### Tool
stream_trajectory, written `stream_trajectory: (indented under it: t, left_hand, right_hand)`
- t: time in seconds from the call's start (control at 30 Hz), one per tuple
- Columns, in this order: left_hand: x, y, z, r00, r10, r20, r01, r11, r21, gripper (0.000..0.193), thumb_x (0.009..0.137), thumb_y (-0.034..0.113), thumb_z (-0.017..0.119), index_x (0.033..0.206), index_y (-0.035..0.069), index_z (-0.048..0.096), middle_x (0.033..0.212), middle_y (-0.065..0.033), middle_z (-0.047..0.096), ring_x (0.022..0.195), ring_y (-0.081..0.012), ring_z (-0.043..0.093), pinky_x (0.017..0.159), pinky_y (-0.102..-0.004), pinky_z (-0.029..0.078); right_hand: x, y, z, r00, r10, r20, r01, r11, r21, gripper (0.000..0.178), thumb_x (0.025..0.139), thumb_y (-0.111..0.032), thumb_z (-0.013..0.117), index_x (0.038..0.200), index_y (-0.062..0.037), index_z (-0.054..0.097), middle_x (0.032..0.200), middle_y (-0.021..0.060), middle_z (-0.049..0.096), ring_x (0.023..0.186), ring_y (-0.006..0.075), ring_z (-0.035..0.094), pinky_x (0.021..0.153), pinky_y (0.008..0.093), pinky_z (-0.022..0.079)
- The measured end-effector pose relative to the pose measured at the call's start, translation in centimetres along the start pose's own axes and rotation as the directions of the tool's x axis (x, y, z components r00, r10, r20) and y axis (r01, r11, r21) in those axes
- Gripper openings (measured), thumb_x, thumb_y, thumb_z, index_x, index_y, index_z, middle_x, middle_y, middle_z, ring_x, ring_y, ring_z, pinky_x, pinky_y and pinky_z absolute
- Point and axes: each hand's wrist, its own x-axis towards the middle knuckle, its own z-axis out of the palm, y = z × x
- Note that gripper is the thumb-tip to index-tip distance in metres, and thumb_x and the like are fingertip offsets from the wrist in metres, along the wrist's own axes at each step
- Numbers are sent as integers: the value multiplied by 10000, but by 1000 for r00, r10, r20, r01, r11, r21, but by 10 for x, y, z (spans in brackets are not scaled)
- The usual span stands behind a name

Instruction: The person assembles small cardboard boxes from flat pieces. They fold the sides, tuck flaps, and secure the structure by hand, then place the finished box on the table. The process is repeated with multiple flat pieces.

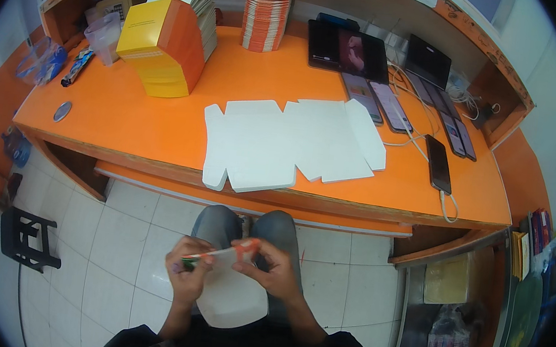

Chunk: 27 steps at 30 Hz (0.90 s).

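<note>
Head view: at six o'clock, above the lap, both hands work a flat white die-cut cardboard box blank with orange-printed flaps. The left hand pinches its nine o'clock edge; the right hand has fingers curled, pinching the orange flap at twelve o'clock. The blank looks light, thin, easily creased, and best gripped near the fold lines. On the orange desk at twelve o'clock lies another unfolded white blank.
</note>
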Motion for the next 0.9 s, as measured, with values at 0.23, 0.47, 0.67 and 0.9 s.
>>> stream_trajectory:
  t: [0.23,0.47,0.67,0.9]
  left_hand:
    - [10,-6,-10,989,4,-146,-4,1000,-4,434,920,359,609,1137,-8,532,1074,-102,543,987,-190,536,881,-290,409]
    - [2,-9,-10,844,-490,217,466,871,155,465,1022,323,381,1318,-31,427,1239,-149,524,1156,-204,484,982,-324,375]
    - [-12,-35,-6,845,-531,-67,532,847,-13,467,985,318,469,1294,-28,412,1166,-124,537,1060,-194,540,928,-314,420]
    - [-7,-37,-6,997,-71,18,72,990,-121,601,842,460,644,1177,26,398,1100,-136,506,992,-179,542,879,-319,441]
  right_hand:
    - [1,6,0,995,67,-69,-73,993,-91,216,843,-66,703,1034,29,675,938,71,696,869,119,628,789,251,492]
    - [1,0,1,918,-5,-396,22,999,40,180,856,-43,677,1017,38,675,963,97,691,868,124,623,769,247,488]
    - [6,0,19,949,-126,-290,172,975,140,351,914,-102,612,1237,17,544,1196,124,599,1080,172,556,944,287,410]
    - [7,4,37,976,-138,-169,154,984,86,499,1008,-392,405,1353,-32,404,1284,124,522,1164,186,495,1022,307,333]
